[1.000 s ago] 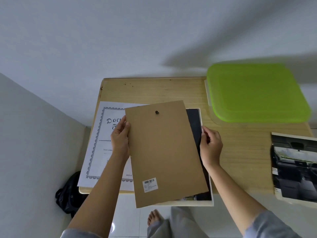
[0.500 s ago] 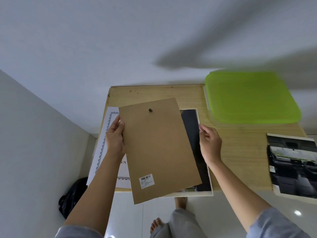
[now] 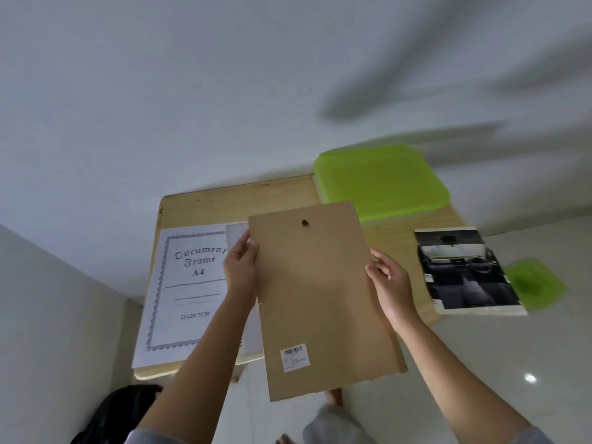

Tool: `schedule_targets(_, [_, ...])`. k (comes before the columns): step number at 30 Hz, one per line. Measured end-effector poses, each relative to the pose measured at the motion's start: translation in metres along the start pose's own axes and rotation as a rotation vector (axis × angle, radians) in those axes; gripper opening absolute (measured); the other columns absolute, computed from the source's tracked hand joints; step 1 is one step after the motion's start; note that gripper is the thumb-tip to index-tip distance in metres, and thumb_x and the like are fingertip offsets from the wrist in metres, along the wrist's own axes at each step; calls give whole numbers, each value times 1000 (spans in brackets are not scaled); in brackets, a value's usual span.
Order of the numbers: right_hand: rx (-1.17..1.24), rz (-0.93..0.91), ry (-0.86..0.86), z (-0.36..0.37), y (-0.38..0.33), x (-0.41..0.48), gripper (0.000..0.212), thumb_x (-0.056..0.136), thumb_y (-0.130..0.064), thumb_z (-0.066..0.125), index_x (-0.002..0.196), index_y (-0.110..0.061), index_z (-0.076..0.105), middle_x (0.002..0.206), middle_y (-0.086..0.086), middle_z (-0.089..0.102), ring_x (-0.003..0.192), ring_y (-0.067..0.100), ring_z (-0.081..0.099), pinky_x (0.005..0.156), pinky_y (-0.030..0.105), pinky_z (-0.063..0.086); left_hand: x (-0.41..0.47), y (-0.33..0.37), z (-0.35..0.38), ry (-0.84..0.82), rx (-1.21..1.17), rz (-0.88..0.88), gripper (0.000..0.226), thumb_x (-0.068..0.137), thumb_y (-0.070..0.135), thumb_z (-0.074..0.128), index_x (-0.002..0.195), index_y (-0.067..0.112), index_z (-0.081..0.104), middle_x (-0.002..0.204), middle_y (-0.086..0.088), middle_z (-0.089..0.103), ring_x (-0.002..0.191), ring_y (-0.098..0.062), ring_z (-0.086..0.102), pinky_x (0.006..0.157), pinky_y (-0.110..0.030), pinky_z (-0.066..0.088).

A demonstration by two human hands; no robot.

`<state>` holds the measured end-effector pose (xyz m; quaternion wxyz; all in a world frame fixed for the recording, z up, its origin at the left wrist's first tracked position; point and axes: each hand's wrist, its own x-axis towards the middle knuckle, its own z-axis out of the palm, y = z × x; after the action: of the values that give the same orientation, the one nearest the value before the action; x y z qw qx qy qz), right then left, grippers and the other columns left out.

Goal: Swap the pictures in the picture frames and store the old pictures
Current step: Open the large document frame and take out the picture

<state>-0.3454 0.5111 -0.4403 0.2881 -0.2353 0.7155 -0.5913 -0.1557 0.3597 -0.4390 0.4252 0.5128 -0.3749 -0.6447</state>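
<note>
A brown cardboard backing board (image 3: 323,299) with a small black hanger and a barcode sticker is held above the wooden table (image 3: 230,203). My left hand (image 3: 240,267) grips its left edge and my right hand (image 3: 389,283) grips its right edge. A white "Document Frame A4" sheet (image 3: 189,290) lies on the table's left side. A car-interior photo (image 3: 464,270) lies at the table's right edge. A pale edge of the picture frame (image 3: 235,233) shows behind the board; the rest is hidden.
A green plastic box lid (image 3: 381,177) sits at the table's back right. Another green lid (image 3: 535,283) lies on the floor beyond the photo. A black bag (image 3: 118,411) sits on the floor at the lower left. White walls enclose the table at the left and back.
The board has shifted right and now covers the dark picture that showed at its right edge. The view has swung left, showing more of the white sheet and a green lid on the floor.
</note>
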Motion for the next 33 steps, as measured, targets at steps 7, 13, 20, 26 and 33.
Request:
schedule_targets(7, [-10, 140, 101, -102, 38, -3, 35, 88, 0, 55, 122, -8, 56, 107, 14, 63, 102, 25, 58, 83, 25, 44, -38, -54, 80, -241, 496, 49, 50, 85, 4, 54, 134, 13, 48, 107, 8, 61, 88, -7, 56, 77, -22, 48])
schedule_targets(13, [-28, 180, 117, -145, 54, 19, 32, 88, 2, 53, 118, -9, 57, 85, 9, 64, 83, 15, 60, 72, 20, 45, -54, -88, 121, -292, 695, -59, 62, 85, 17, 62, 141, 11, 35, 135, -5, 39, 120, -22, 47, 101, -36, 42])
schedule_targets(20, [-121, 198, 69, -144, 75, 46, 33, 89, -1, 52, 120, -13, 57, 84, 4, 63, 82, 17, 59, 70, 20, 44, -57, -110, 139, -215, 840, -34, 63, 87, 19, 62, 141, 8, 30, 144, -6, 24, 128, -21, 35, 103, -27, 31])
schedule_targets(26, [-175, 161, 49, -145, 75, 60, 33, 91, -1, 50, 121, -13, 55, 83, 3, 60, 72, 15, 54, 58, 12, 43, -55, -119, 149, -241, 979, 66, 70, 87, 28, 62, 142, 5, 24, 148, -3, 18, 135, -18, 24, 109, -27, 22])
schedule_targets(33, [-392, 53, -11, -132, 77, 67, 37, 92, -10, 49, 129, -14, 51, 100, 7, 57, 72, 4, 51, 62, 10, 38, -57, -128, 150, -260, 1150, 156, 73, 90, 37, 55, 144, 4, 20, 157, -9, -2, 145, -24, 0, 117, -35, 8])
